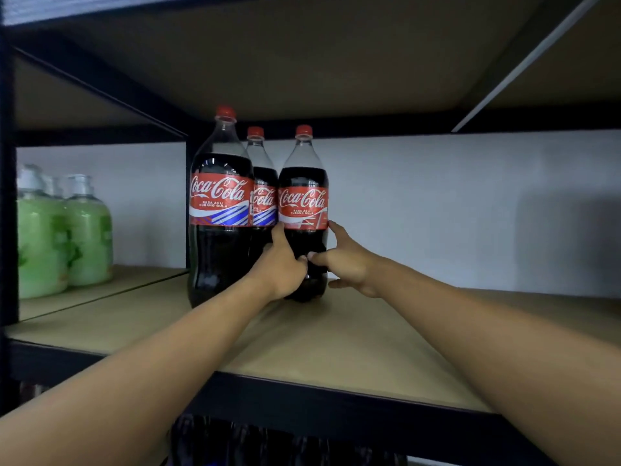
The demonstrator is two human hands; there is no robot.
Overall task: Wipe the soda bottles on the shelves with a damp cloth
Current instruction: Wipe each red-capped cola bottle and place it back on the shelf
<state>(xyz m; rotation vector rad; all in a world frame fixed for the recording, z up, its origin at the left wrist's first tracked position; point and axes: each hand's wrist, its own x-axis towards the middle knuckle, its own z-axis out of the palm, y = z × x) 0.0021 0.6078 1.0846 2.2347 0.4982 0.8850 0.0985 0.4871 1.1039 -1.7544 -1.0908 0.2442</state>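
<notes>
Three Coca-Cola bottles (304, 210); labels read "RASA ASLI KURANG GULA".

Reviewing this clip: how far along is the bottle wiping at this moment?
Nothing shows as done: no cloth is visible, and no bottle looks clearly wiped. In hand: the left hand and right hand both wrap the right-hand cola bottle, which stands upright on the shelf. Left: that bottle, the large front bottle and the one behind it may all await wiping.

two bare, sleeveless forearms (174, 348)
</notes>
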